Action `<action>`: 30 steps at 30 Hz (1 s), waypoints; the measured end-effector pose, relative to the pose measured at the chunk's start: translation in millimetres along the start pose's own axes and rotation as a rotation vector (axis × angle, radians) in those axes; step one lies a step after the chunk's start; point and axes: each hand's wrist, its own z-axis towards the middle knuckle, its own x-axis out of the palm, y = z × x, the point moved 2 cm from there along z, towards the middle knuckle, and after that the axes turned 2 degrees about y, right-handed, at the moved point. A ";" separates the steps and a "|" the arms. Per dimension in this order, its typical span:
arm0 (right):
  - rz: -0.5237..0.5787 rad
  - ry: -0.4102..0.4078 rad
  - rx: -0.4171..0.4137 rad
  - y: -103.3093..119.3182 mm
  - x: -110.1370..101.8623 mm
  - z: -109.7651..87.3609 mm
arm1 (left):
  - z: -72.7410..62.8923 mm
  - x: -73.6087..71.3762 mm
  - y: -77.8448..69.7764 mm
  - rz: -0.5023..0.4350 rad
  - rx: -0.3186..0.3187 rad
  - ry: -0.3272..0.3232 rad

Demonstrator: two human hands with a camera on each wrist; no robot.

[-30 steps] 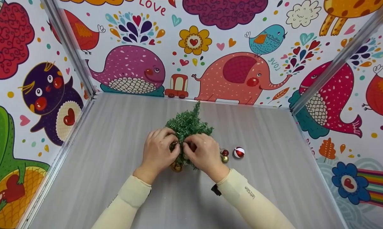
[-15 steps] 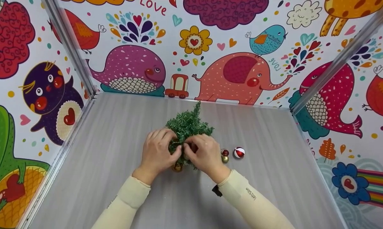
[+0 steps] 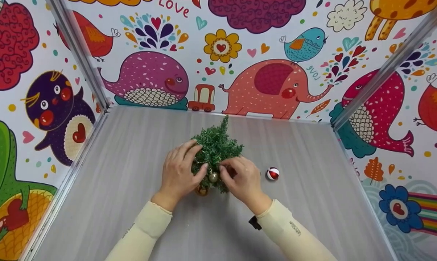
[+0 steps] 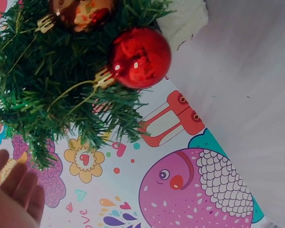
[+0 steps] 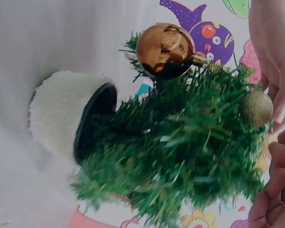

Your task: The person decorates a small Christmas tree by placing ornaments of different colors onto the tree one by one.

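Note:
A small artificial Christmas tree (image 3: pixel 218 143) in a white fuzzy pot (image 5: pixel 61 114) stands between both hands. The left hand (image 3: pixel 179 169) rests by its left side, fingers extended and thumb apart. At the right side, the right hand (image 3: pixel 243 178) is loosely curled, thumb and index tips close together beside the twigs, with nothing seen between them. A small matte gold bauble (image 3: pixel 213 176) hangs between the hands, next to the right fingertips. Lower down hangs a shiny copper-gold bauble (image 5: pixel 165 50). The left wrist view also shows a shiny red bauble (image 4: pixel 140 58) with a gold cap and cord.
A red-and-white ball (image 3: pixel 272 173) lies on the grey wood-look table (image 3: pixel 131 145), right of the right hand. Illustrated panels (image 3: pixel 145 83) with metal corner posts close off the back and both sides.
The right hand has drawn back to the right, bringing the small gold bauble into sight; it now covers the small red and gold balls on the table. The left fingers have spread slightly.

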 end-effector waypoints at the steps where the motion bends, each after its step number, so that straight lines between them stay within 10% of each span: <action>1: 0.003 -0.010 0.009 -3.2 -3.0 -3.7 | 0.4 0.5 0.0 -0.002 0.009 0.002; 13: -0.039 0.015 0.177 -59.0 -28.1 -68.8 | 1.0 6.0 3.5 -0.008 0.031 0.096; 21: -0.112 0.120 0.436 -100.6 -32.8 -125.1 | 1.1 6.6 1.5 -0.002 0.018 0.115; 30: -0.132 0.236 0.576 -127.3 -19.5 -142.0 | 0.6 5.8 1.7 0.003 0.015 0.118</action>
